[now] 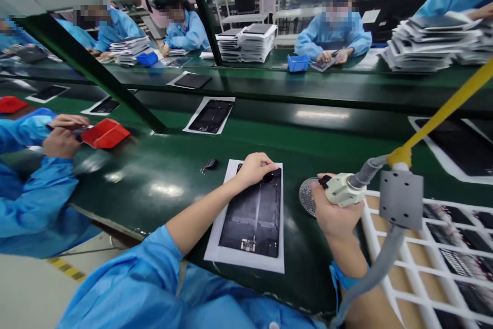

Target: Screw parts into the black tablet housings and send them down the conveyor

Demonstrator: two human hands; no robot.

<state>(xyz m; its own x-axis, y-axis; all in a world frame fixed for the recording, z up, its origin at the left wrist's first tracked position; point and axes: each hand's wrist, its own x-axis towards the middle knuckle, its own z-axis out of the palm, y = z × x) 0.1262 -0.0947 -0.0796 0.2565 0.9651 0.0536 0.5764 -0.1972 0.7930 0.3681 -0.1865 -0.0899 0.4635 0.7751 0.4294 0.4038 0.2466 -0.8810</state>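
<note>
**Left hand (254,171) on a tablet panel (250,211), right hand (335,211) gripping a hosed tool (344,190)**

At far left, a co-worker's hands (63,136) work a small item beside a red tray (105,133). Further along the green surface (308,277) lies a loose black part (209,165). The panel sits on a white sheet (215,254) directly before the person, its long axis running away from the body. The left hand is the one over it, resting on the far end with fingers curled down; whether they pinch anything, I cannot tell. Just right of the panel, the right hand is closed round the tool, above a round mesh disc (307,196) and clear of the panel. A yellow arm (442,109) and grey hose (372,272) run from the tool, beside a white rack (382,262) at lower right.
</note>
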